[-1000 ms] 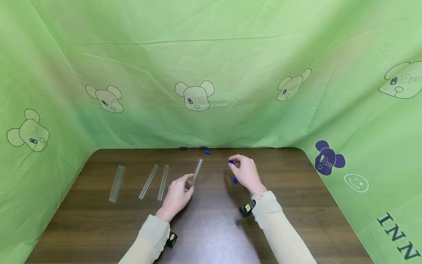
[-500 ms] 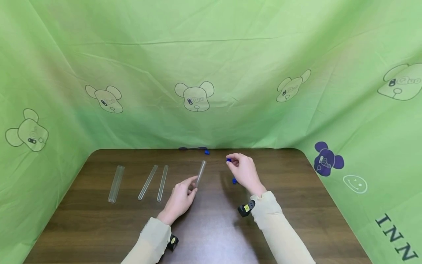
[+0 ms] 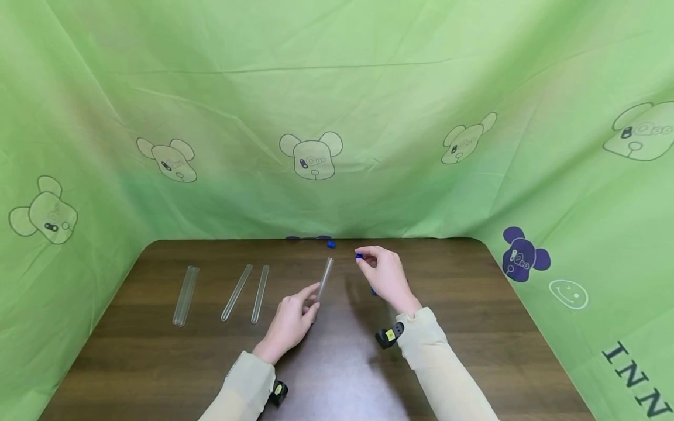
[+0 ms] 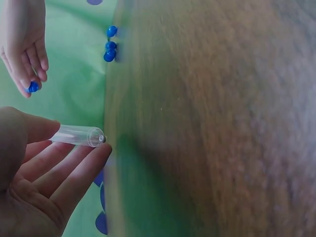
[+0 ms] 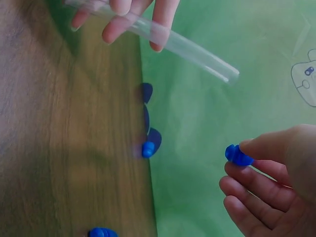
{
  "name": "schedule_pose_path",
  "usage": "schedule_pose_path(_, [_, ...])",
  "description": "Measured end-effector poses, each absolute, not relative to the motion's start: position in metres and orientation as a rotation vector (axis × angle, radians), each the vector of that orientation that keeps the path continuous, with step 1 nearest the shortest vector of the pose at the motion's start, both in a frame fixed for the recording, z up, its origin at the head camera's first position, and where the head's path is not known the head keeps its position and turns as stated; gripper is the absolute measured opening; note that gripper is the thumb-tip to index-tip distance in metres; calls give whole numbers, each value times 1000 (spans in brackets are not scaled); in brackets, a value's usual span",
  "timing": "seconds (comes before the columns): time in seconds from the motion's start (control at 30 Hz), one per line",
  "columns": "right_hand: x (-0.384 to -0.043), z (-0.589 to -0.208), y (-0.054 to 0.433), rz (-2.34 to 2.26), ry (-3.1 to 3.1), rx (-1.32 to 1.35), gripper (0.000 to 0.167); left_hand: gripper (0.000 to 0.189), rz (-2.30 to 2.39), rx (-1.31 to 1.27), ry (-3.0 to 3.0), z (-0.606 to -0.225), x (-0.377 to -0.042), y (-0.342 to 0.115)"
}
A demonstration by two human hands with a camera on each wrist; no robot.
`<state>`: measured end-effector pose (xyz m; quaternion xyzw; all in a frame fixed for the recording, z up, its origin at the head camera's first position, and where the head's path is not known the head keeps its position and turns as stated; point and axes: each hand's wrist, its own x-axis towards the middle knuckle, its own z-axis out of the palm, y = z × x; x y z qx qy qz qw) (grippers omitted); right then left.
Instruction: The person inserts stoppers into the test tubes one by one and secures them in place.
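Note:
My left hand (image 3: 291, 320) holds a clear test tube (image 3: 326, 275) between thumb and fingers. The tube tilts, its open mouth up and away from me. Over to the right, my right hand (image 3: 387, 278) pinches a small blue stopper (image 5: 239, 155) between thumb and fingertips. Stopper and tube are apart, a short gap between them. In the right wrist view the tube's uncapped end (image 5: 232, 75) points toward the right hand. A blue stopper (image 3: 374, 291) on the table is partly hidden below the right hand; a further one (image 3: 330, 244) lies at the back edge.
Two separate test tubes (image 3: 235, 293) (image 3: 260, 294) lie left of my left hand. Farther left, more tubes (image 3: 186, 296) lie side by side. A green printed cloth (image 3: 310, 199) hangs around the back and sides of the brown wooden table (image 3: 158, 362).
The left hand has carried the test tube slightly right. My right hand has moved left with its stopper, narrowing the gap. It now covers more of the stopper lying beneath.

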<state>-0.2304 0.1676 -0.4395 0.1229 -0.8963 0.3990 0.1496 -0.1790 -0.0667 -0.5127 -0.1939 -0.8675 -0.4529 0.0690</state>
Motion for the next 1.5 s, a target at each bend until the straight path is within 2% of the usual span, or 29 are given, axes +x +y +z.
schedule_pose_path(1.5, [-223,-426,153,1457,-2456,349,22,44,-1608,-641,-2574,-507,-167,-48])
